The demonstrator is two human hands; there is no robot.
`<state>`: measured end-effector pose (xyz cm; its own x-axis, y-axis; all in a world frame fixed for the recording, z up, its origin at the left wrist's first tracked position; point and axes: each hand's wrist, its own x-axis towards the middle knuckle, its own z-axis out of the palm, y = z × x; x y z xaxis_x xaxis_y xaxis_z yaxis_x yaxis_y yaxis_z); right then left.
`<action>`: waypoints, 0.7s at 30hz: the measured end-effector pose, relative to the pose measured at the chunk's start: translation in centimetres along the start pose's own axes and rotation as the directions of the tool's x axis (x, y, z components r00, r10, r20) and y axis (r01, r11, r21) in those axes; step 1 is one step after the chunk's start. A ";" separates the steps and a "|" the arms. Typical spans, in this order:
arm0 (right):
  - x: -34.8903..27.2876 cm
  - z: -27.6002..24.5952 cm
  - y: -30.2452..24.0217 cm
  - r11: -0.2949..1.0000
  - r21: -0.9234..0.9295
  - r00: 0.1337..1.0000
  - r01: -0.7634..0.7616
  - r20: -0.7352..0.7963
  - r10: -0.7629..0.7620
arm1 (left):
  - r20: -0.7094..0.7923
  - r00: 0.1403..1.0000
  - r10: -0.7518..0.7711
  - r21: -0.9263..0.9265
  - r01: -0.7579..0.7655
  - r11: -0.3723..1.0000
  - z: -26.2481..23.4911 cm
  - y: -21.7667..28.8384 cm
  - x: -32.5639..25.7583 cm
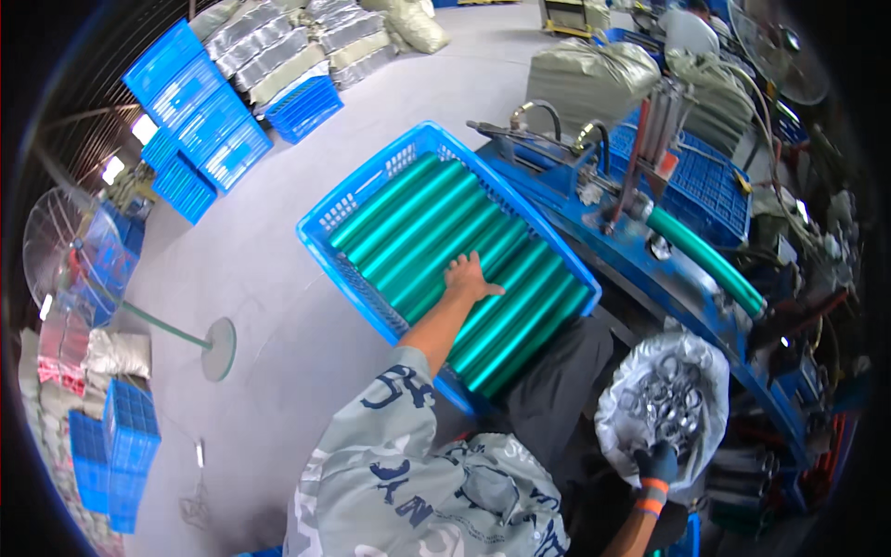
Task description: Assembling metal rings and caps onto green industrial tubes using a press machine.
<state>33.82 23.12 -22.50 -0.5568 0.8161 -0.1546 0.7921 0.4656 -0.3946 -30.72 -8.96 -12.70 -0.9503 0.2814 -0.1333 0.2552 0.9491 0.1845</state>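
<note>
My left hand (469,278) is bare and reaches over a blue plastic crate (348,206). Its fingers and thumb are spread, on or just above the shiny green tubes (413,239) lying side by side in the crate. To the right, my right hand (656,461) wears a dark glove with an orange cuff. It dips into a container lined with a pale silvery bag (614,390), among loose metal rings (670,395); its fingertips are hidden there. Another green tube (707,259) sits on the blue machine (687,283) beyond the container.
Stacked blue crates (200,107) and silvery sacks (269,46) stand at the far left. A standing fan (70,260) with a round base is on the left. Big wrapped bundles (589,79) lie behind the machine. A person in white (690,32) is at the far right.
</note>
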 end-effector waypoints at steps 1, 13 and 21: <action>0.4 -0.1 0.7 0.997 0.051 0.992 -0.050 0.115 0.044 | -0.057 0.997 -0.048 0.042 0.050 0.998 0.8 -0.5 0.5; -8.1 -0.8 -11.0 -0.591 0.804 0.997 -0.074 0.081 -0.015 | -0.218 0.848 0.484 -0.369 -0.530 0.763 -7.3 1.9 -6.0; -9.8 -9.3 -18.2 -0.599 0.800 0.992 -0.024 -0.055 -0.114 | -0.025 0.361 0.932 -0.316 -0.888 0.336 -17.9 15.1 -22.9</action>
<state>27.13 9.81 -5.40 -0.6288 0.7754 -0.0586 -0.6611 -0.5727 -0.4847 -8.34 -3.57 10.58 -0.1101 0.9828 0.1485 0.8728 0.0241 0.4875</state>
